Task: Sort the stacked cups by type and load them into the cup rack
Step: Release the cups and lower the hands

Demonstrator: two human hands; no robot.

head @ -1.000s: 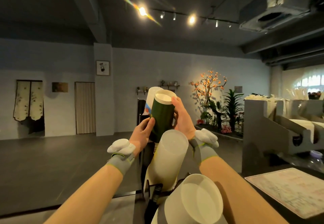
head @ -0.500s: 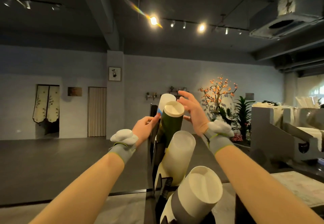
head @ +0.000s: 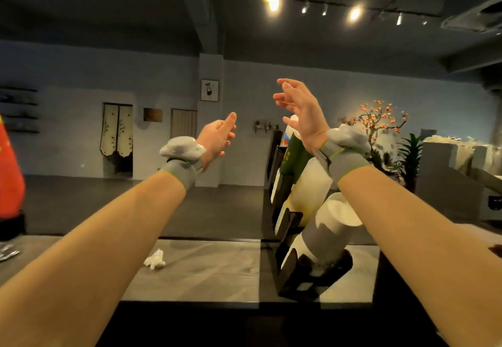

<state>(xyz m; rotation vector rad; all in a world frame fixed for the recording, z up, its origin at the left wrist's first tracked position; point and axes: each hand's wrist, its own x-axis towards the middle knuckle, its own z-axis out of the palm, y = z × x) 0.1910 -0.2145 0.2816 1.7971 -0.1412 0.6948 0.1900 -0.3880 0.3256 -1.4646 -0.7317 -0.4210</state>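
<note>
Cups fill the black cup rack (head: 304, 281) right of centre: a grey-banded white stack (head: 330, 234) nearest, a plain white stack (head: 309, 186) behind it, a dark green stack (head: 294, 156) farther. Both hands are raised, fingers spread, holding nothing: left hand (head: 218, 136) well left, right hand (head: 300, 110) above the rack. A crumpled tissue (head: 154, 259) lies on the counter (head: 206, 270).

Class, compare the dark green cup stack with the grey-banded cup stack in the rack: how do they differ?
The dark green cup stack sits high in the cup rack, its mouth hidden behind the right hand. The grey-banded cup stack sits lowest and nearest, its white mouth visible. Both lean in the rack.
</note>
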